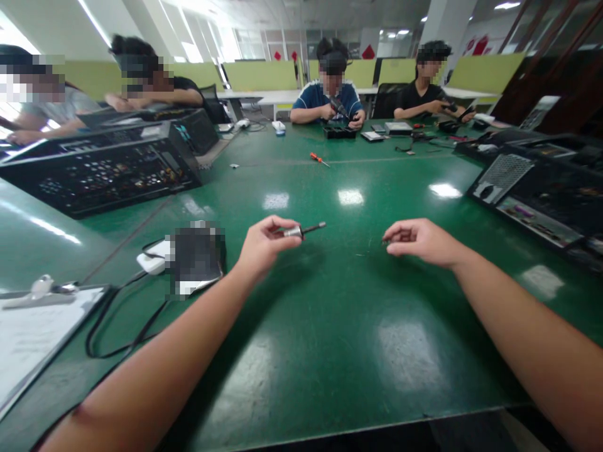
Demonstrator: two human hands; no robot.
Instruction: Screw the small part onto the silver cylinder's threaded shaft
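Observation:
My left hand [267, 243] pinches a short silver cylinder with a thin dark rod [313, 227] between thumb and fingers, above the green table [330, 351]. The rod points right, toward my other hand, and its far end is a little thicker and greyish. Across a gap to the right, my right hand [417, 240] hovers over the tabletop with fingers curled and thumb drawn close to them. Something tiny and dark shows at its fingertips, too small to name.
Left stands a black computer case [117, 166]; another open case [532, 194] is at right. An orange screwdriver [318, 159] lies farther back. A lanyard with a blurred badge [198, 254] and a clipboard [47, 339] lie near left. Several people sit across the table.

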